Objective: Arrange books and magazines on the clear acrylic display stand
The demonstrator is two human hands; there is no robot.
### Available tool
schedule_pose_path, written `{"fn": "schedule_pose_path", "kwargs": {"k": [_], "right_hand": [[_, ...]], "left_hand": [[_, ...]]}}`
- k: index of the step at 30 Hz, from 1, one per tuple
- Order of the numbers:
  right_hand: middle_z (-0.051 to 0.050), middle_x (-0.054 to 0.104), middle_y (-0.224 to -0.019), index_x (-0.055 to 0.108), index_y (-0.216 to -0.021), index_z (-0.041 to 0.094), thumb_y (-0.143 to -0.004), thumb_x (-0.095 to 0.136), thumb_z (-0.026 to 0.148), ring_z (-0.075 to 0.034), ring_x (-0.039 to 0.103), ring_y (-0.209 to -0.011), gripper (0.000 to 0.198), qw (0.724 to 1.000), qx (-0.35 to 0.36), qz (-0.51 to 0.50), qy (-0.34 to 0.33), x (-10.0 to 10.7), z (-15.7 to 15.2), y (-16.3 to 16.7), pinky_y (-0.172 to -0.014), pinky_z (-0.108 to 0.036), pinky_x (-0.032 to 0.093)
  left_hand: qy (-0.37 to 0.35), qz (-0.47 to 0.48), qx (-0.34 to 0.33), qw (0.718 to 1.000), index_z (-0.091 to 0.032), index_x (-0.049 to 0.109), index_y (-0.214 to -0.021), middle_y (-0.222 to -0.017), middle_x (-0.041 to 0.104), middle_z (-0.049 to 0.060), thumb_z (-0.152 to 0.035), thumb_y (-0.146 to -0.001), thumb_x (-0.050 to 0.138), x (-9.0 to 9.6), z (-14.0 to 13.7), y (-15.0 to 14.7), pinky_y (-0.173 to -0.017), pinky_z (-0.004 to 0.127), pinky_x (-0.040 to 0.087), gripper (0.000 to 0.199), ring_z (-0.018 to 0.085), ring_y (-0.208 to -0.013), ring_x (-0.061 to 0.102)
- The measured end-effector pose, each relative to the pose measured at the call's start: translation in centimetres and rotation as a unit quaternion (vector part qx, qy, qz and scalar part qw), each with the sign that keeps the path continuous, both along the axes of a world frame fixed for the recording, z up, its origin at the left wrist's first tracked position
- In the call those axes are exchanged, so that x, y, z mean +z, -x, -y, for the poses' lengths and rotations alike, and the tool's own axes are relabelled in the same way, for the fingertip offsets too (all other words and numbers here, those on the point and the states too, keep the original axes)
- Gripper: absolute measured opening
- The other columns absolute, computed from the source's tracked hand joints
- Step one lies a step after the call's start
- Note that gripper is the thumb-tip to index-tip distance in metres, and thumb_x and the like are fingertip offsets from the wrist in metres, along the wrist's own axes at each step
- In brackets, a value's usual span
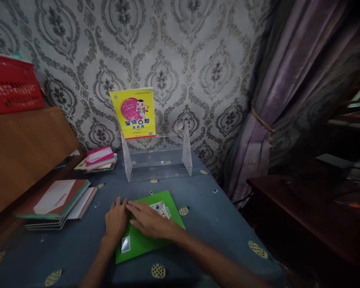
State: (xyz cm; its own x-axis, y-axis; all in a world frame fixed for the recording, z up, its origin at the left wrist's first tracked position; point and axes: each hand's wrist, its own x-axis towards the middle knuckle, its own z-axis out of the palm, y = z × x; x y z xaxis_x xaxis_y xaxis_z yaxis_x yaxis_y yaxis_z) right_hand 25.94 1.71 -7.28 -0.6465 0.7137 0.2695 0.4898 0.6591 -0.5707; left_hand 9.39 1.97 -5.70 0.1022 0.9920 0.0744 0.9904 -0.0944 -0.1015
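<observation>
Two hands show, one left hand (116, 221) and one right hand (151, 221), along with one green book (151, 249). On the far side there are one clear rack (187, 154) and one yellow book (117, 108). To the left there are two stacks of books, one far stack (99, 156) and one near stack (58, 197) (the volumes overlap too closely for a sure count), plus one red basket (13, 86) and one wooden panel (33, 148). To the right there are one purple curtain (252, 152), one tieback (262, 121) and one dark red table (288, 204).

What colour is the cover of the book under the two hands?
The book has a bright green cover, seen best in the head view.
</observation>
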Motion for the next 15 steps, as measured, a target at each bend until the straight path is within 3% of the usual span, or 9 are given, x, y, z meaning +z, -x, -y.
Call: {"fn": "schedule_pose_path", "kwargs": {"k": [3,6,10,15], "right_hand": [[-0.019,0.035,-0.161,0.028,-0.158,0.01,-0.1,0.052,0.028,-0.027,0.031,-0.151,0.065,0.999,-0.001,0.037,-0.02,-1.3,0.1,2.0,-0.124,-0.046,0.026],[-0.022,0.036,-0.16,0.035,-0.154,0.006,-0.099,0.055,0.035,-0.031,0.031,-0.15,0.066,0.996,-0.037,0.072,-0.032,-2.0,-0.5,1.2,-0.125,-0.051,0.023],[-0.024,0.037,-0.158,0.043,-0.15,0.003,-0.101,0.05,0.042,-0.033,0.031,-0.15,0.063,0.988,-0.112,0.107,-0.028,-2.3,-1.2,-2.9,-0.124,-0.055,0.023],[-0.016,0.035,-0.162,0.041,-0.153,0.016,-0.103,0.041,0.034,-0.029,0.032,-0.15,0.053,0.969,-0.223,0.11,0.006,-3.8,-1.8,-8.7,-0.122,-0.053,0.027]], "left_hand": [[-0.006,0.006,-0.002,1.0,-0.019,0.064,-0.122,-0.123,0.06,0.014,-0.021,-0.102,0.036,-0.1,-0.1,0.2,-0.077,0.031,0.053,0.034,0.026,-0.115,0.062],[-0.026,0.002,-0.011,1.0,-0.018,0.066,-0.113,-0.115,0.061,0.013,-0.024,-0.104,0.029,-0.5,-0.3,0.2,-0.074,0.031,0.052,0.039,0.026,-0.11,0.063],[-0.035,-0.002,-0.018,0.999,-0.018,0.067,-0.107,-0.11,0.061,0.012,-0.026,-0.104,0.027,-0.7,-0.4,0.2,-0.069,0.03,0.051,0.041,0.025,-0.105,0.064],[-0.072,-0.01,-0.024,0.997,-0.018,0.068,-0.102,-0.105,0.064,0.012,-0.029,-0.103,0.028,-0.9,-0.3,0.5,-0.066,0.032,0.049,0.042,0.026,-0.097,0.064]]}}
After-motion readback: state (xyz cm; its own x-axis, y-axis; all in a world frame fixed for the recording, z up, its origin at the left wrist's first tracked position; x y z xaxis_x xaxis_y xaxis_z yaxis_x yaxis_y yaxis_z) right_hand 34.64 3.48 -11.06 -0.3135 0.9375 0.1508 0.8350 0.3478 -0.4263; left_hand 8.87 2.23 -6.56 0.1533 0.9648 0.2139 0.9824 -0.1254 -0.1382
